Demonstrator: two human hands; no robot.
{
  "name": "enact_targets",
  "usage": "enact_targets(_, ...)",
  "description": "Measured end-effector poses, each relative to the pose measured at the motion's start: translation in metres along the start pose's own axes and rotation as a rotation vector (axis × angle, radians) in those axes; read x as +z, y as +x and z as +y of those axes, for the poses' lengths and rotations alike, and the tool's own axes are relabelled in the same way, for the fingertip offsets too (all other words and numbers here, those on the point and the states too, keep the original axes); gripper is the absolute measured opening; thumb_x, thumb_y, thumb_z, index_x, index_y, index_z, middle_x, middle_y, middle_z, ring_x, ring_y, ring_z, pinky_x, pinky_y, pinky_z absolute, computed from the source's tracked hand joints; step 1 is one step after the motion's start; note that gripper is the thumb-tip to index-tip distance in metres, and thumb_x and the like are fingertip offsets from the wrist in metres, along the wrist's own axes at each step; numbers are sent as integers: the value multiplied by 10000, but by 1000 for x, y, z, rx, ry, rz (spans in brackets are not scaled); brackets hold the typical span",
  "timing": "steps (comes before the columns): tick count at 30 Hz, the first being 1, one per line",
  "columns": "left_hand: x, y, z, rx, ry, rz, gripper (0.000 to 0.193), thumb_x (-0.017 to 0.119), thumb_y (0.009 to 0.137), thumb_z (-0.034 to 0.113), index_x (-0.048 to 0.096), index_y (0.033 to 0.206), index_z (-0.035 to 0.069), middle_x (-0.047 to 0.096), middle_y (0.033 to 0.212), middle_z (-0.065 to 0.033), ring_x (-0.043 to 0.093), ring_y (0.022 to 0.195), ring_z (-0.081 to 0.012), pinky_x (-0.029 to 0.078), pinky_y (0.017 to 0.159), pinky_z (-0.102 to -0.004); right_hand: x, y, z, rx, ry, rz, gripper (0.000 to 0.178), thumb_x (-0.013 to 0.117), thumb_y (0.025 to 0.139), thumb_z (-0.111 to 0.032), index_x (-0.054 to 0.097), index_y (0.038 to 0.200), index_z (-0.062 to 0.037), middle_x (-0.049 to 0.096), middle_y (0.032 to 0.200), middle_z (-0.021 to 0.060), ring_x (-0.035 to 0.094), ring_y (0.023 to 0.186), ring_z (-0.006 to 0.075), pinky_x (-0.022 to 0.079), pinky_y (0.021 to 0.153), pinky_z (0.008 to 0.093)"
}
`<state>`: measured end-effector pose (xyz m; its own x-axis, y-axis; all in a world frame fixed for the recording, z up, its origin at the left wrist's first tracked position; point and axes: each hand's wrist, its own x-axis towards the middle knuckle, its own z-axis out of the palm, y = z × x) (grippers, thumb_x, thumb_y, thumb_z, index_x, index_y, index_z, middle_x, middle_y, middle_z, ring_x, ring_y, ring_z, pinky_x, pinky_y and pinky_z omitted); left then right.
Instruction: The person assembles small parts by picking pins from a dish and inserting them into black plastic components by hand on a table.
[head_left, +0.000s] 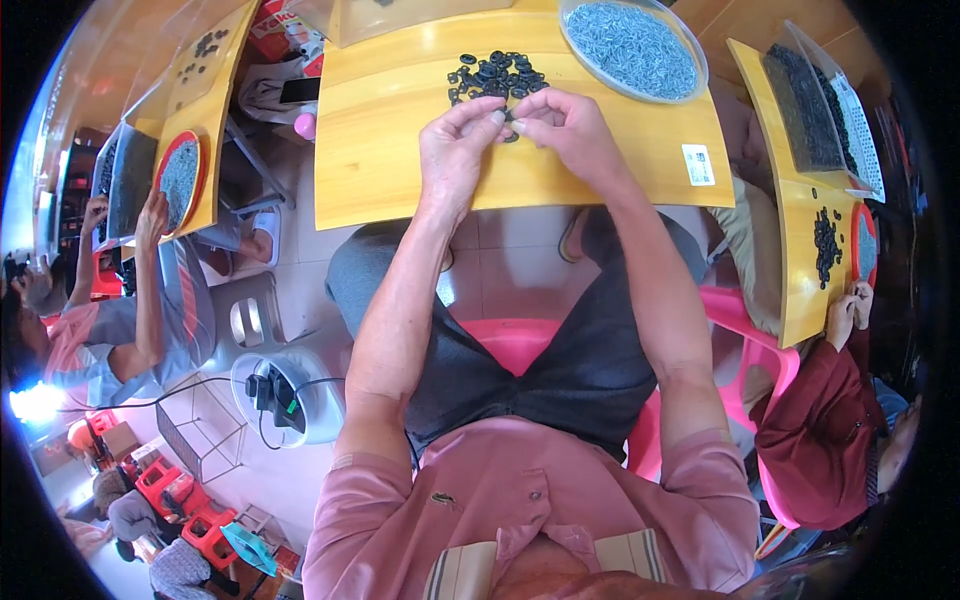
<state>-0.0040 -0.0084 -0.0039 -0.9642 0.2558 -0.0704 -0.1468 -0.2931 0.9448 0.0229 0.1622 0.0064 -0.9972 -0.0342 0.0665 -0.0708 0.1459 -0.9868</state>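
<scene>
Over the yellow table (380, 150), my left hand (455, 150) and my right hand (570, 130) meet with their fingertips pinched together. A small black part (508, 116) sits between both sets of fingertips, mostly covered by them. Just below the fingers another bit of black shows against the tabletop. Beyond my hands lies a loose pile of small black oval parts (497, 73), seemingly with holes in them. A round clear tray (703, 72) full of small silvery screws or pins (635, 50) stands to the right of the pile.
A white label (699, 165) is stuck near the table's right edge. At the left, another person works over a red-rimmed tray (200, 190); at the right, a person in a dark red sleeve (825, 430) sits by another table. A pink stool (510, 340) is under me.
</scene>
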Motion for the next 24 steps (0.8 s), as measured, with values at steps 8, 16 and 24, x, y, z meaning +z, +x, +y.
enact_targets(8, 1, 0, 3, -10, -69, -21, 136, 666, 896, -4, 657, 1030, -28, 708, 874, -123, 692, 778, -163, 554, 704, -243, 2, 0, -4, -15, 47, 67, 156, 697, 862, -111, 688, 966, 5, 670, 801, 10, 568, 675, 55, 460, 624, 211)
enact_targets(16, -2, 2, 0, -18, -140, -1, 138, 660, 897, -11, 647, 1035, -21, 707, 898, -115, 697, 796, -168, 560, 712, -244, 18, 0, -2, -23, 251, 119, 164, 689, 880, -106, 686, 993, 13, 662, 803, 10, 555, 683, 57, 441, 632, 206)
enact_targets(24, -12, 3, 1, 63, 251, 47, 180, 717, 872, 52, 687, 1037, -12, 681, 837, -53, 635, 690, -132, 515, 660, -238, 7, 6, -9, -38, 358, 277, 214, 638, 917, -128, 634, 1057, 34, 703, 900, 110, 646, 725, 126, 493, 678, 239)
